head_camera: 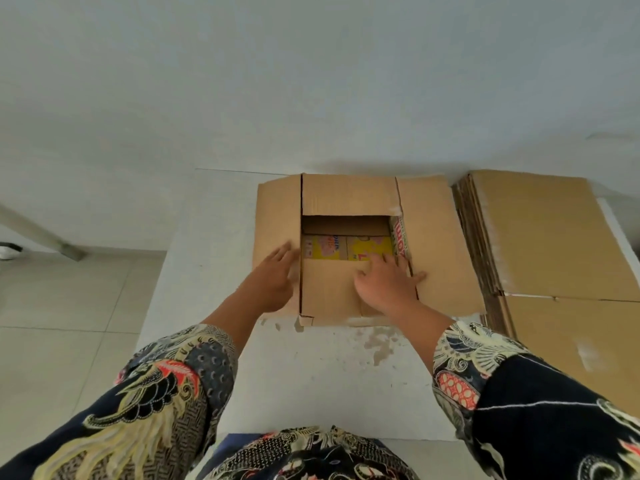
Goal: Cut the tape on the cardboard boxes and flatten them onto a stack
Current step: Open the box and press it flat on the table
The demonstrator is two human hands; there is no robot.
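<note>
Cardboard box [349,199], flattened stack [540,237] beside, hands [388,282] atop

Little print can be read. Inside the open box [349,247] at the centre of the frame, a yellow printed panel [369,249] shows a single red "L". On the inner right wall, a strip of red lettering [400,237] runs sideways, too blurred to make out.
</note>
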